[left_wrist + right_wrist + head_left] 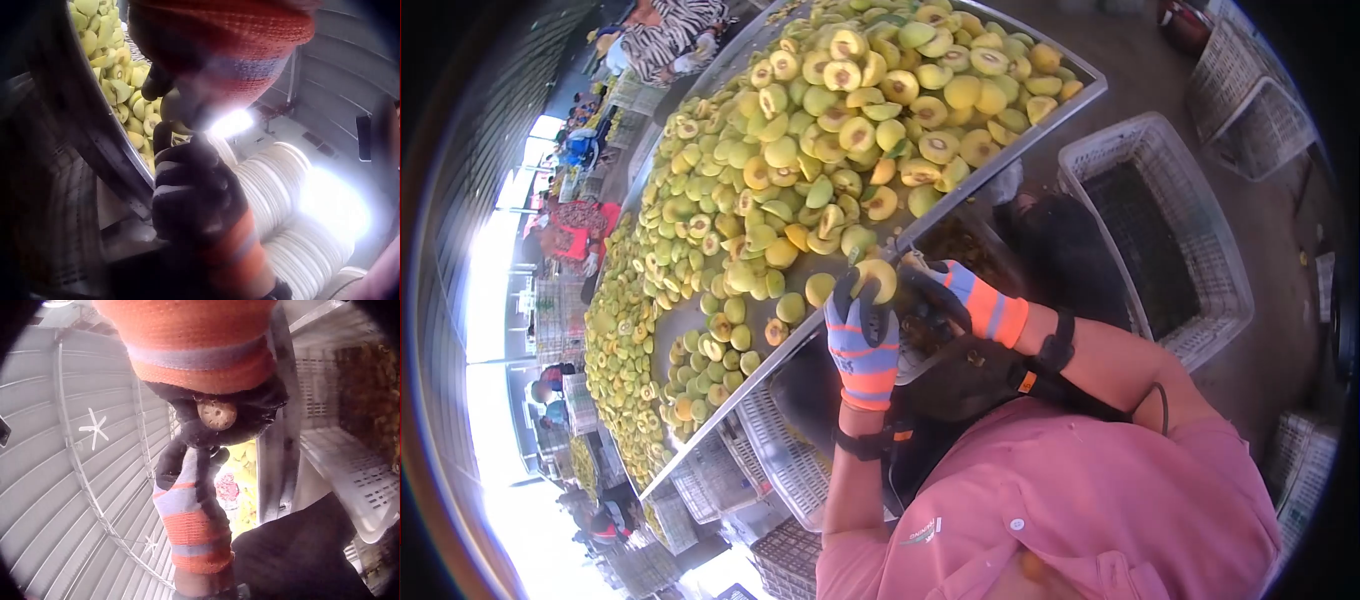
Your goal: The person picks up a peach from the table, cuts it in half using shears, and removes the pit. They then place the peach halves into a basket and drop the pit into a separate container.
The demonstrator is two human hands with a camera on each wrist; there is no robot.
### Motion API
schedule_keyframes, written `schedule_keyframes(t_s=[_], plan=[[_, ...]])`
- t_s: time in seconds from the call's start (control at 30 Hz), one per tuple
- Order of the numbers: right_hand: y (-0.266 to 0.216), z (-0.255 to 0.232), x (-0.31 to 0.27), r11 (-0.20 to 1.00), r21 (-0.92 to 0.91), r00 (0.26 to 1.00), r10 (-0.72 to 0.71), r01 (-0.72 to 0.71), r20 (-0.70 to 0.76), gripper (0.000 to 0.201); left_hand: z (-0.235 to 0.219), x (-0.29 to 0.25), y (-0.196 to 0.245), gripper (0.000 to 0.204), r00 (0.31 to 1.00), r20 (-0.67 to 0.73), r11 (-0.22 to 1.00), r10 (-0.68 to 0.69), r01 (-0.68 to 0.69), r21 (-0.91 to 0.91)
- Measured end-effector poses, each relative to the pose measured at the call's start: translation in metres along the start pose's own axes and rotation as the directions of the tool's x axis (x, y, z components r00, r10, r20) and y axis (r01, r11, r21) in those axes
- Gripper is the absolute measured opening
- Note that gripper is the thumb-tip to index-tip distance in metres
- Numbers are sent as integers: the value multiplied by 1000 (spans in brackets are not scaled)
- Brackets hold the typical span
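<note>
My left hand (862, 345), in a striped glove with dark palm and fingers, pinches a yellow-green peach (878, 281) at the metal table's near edge. Close beside it, my right hand (978, 302) wears a matching orange and grey glove. The right wrist view shows its dark fingers curled round a tool with a round wooden handle end (217, 415); the tool's working end is hidden. Fingers of both hands nearly meet around the peach. Many cut peaches (840, 130), several showing brown pits or hollows, lie heaped just beyond the hands.
The table's raised metal rim (1000, 160) runs diagonally past the hands. A white plastic crate (1240, 290) stands to the right, another crate (785, 460) below the table edge. Dark clothing covers the lap between them. Other people (580, 235) work along the far side.
</note>
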State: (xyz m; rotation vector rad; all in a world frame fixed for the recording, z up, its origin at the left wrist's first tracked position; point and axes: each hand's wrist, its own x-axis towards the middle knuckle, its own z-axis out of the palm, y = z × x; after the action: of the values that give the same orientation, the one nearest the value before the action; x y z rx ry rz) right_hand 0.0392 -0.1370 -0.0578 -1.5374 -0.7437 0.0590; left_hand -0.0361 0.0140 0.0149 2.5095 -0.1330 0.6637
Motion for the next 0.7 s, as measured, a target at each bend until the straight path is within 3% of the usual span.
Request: schedule_keyframes(t_s=[0.03, 0.07, 0.13, 0.17, 0.2, 0.23, 0.3, 0.33, 0.4, 0.47, 0.5, 0.57, 0.6, 0.63, 0.67, 0.7], plan=[[-16, -3, 2, 848, 355, 919, 372, -394, 129, 35, 1, -3, 1, 37, 1000, -9, 1000, -1, 1, -6], [-27, -5, 2, 439, 582, 704, 606, -684, 371, 32, 1, -5, 1, 38, 1000, -21, 1000, -3, 3, -12], [-31, -8, 2, 537, 592, 788, 520, -601, 329, 30, -2, -7, 3, 39, 1000, -21, 1000, 7, -7, -21], [-28, -7, 2, 677, 550, 871, 412, -489, 268, 28, -4, -8, 3, 40, 1000, -19, 999, 7, -7, -37], [-25, -7, 2, 792, 496, 934, 295, -356, 201, 27, -6, -8, 3, 41, 1000, -15, 999, 7, -8, -53], [-20, -6, 0, 927, 355, 989, 82, -122, 124, 28, -8, -9, 3, 39, 1000, -27, 997, 3, -5, -77], [-17, -6, -3, 967, 253, 995, -57, 35, 81, 27, -2, -12, 2, 39, 982, -117, 942, -148, 104, -319], [-22, -8, -3, 946, 320, 996, 32, -58, 85, 24, 1, -14, 0, 39, 961, -149, 888, -232, 146, -436], [-19, -4, -5, 925, 362, 993, 86, -111, 84, 25, 3, -14, -4, 33, 940, -127, 835, -317, 213, -507], [-6, 4, -6, 948, 315, 997, 15, -37, 72, 25, 2, -6, -9, 34, 936, -69, 813, -346, 262, -520], [-3, 6, -5, 958, 288, 997, -23, 1, 72, 24, 7, -8, -21, 31, 990, -96, 949, -100, 66, -310], [-11, 1, -1, 972, 225, 991, -90, 66, 95, 24, 13, -17, -40, 36, 946, 99, 834, -309, 320, -450], [-16, -2, 0, 917, 359, 980, 124, -174, 157, 24, 14, -18, -44, 42, 917, 177, 774, -359, 398, -493], [-21, -4, 1, 790, 467, 916, 316, -398, 247, 24, 14, -19, -47, 48, 878, 253, 706, -406, 477, -524], [-24, -5, 3, 601, 540, 806, 472, -590, 356, 25, 14, -20, -51, 55, 832, 327, 633, -448, 553, -542], [-25, -4, 4, 582, 548, 796, 497, -600, 344, 25, 13, -20, -47, 55, 827, 347, 596, -441, 560, -576]])
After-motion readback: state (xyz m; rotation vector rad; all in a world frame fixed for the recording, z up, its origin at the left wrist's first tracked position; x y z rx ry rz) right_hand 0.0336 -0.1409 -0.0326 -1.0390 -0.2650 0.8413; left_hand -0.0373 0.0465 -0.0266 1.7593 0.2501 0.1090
